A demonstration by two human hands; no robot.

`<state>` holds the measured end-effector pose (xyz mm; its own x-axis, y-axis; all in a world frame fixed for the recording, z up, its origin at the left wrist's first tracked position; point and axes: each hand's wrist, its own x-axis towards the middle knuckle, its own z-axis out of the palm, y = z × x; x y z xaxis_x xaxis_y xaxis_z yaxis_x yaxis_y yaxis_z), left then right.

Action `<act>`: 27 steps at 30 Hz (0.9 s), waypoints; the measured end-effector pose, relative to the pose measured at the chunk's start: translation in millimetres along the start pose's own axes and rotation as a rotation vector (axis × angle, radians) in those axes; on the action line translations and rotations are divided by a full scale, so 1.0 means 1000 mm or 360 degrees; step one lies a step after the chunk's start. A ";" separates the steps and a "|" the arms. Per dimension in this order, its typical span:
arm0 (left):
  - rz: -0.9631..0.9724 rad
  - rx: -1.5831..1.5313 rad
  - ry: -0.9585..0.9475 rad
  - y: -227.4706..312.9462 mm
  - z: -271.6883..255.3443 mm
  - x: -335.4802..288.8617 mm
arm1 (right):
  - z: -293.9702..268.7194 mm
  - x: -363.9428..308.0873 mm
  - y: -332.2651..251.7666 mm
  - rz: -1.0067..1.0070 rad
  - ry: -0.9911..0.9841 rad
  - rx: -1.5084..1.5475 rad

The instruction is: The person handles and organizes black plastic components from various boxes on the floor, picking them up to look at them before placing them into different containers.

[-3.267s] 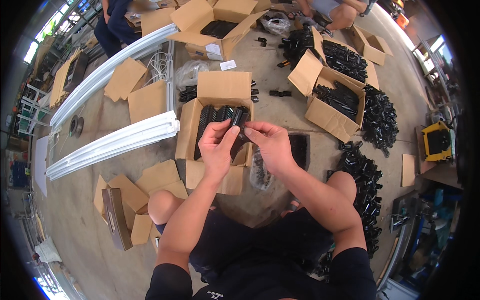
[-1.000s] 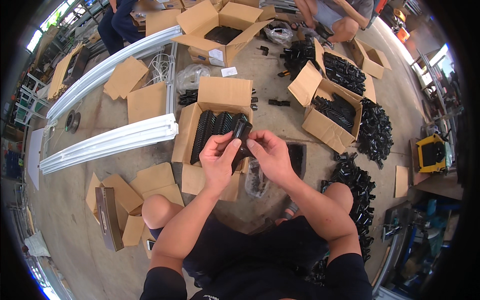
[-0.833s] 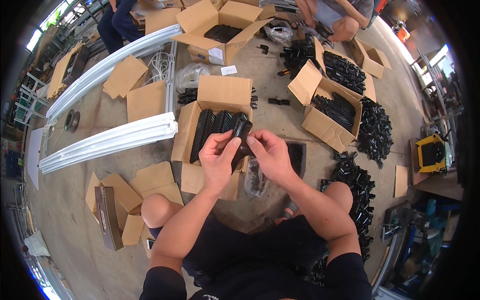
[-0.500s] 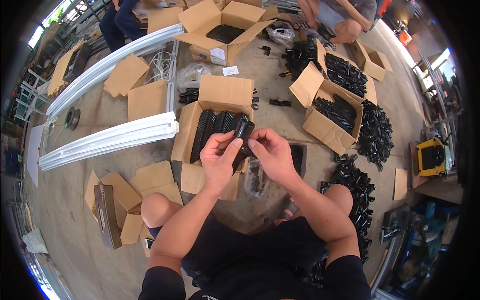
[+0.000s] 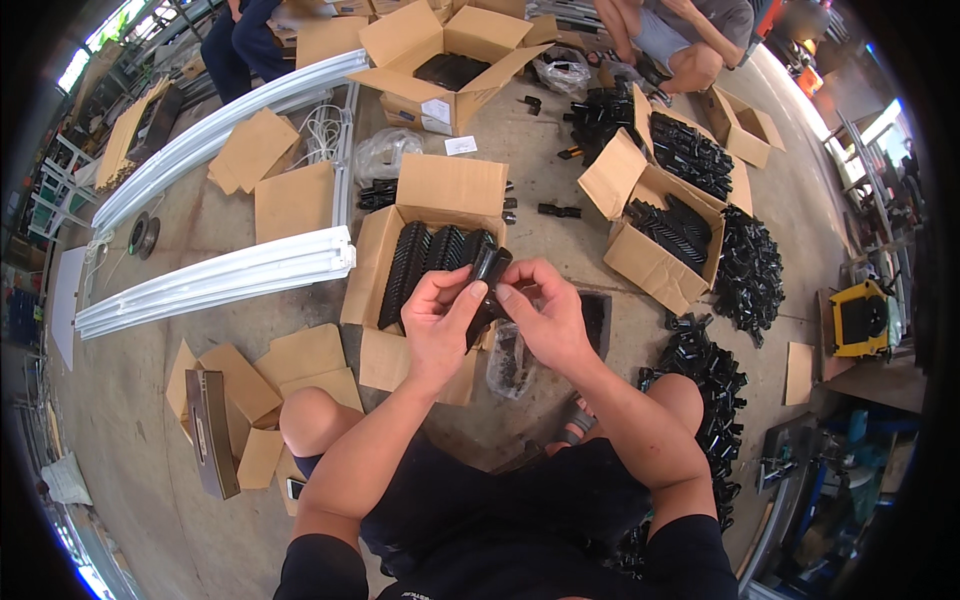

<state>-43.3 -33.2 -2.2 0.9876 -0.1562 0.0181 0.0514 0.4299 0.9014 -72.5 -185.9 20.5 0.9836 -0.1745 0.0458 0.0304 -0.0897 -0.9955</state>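
Note:
Between my two hands is a glossy black tubular plastic part [image 5: 488, 264], held tilted over the near right side of an open cardboard box [image 5: 452, 184]. My left hand [image 5: 440, 306] pinches it from the left with thumb and fingers. From the right, my right hand [image 5: 545, 310] grips its lower portion, thumb pressed against it; the fingers behind are partly hidden. Inside the box, rows of similar black parts [image 5: 408, 265] are stacked closely. Just beneath my hands lies a clear plastic bag [image 5: 511, 362] with small dark pieces in it, beside a dark tray [image 5: 597, 322].
Heaps of loose black parts [image 5: 752, 275] spread along the right, around another open carton [image 5: 650, 270]. Long white metal profiles [image 5: 215, 283] lie at left. A large open box [image 5: 455, 100] stands farther back. Two other people [image 5: 690, 50] are at the far edge.
The black part has turned slightly in my fingers and my hands have shifted very little. Both hands still hold it.

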 end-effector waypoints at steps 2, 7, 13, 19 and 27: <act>0.0000 0.0027 0.0001 -0.001 -0.001 -0.001 | 0.002 -0.001 -0.001 -0.0004 0.0000 0.0008; -0.0021 -0.0026 -0.0007 -0.001 -0.002 0.004 | -0.004 0.002 0.009 -0.0024 -0.0041 -0.0029; -0.0191 -0.0268 0.0135 0.007 0.000 0.009 | -0.004 -0.002 -0.002 -0.0049 -0.0315 0.0405; -0.0275 -0.0130 0.0128 0.003 0.000 0.014 | -0.001 -0.005 0.004 0.0176 -0.0201 0.0298; -0.0482 -0.0167 -0.0400 0.012 -0.004 0.023 | -0.023 0.008 0.015 0.0394 -0.0013 0.0519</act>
<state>-19.7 -28.1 6.7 0.8591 -0.4964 -0.1245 0.3619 0.4174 0.8336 -68.1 -211.4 8.2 0.9697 -0.1436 -0.1978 -0.1539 0.2698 -0.9505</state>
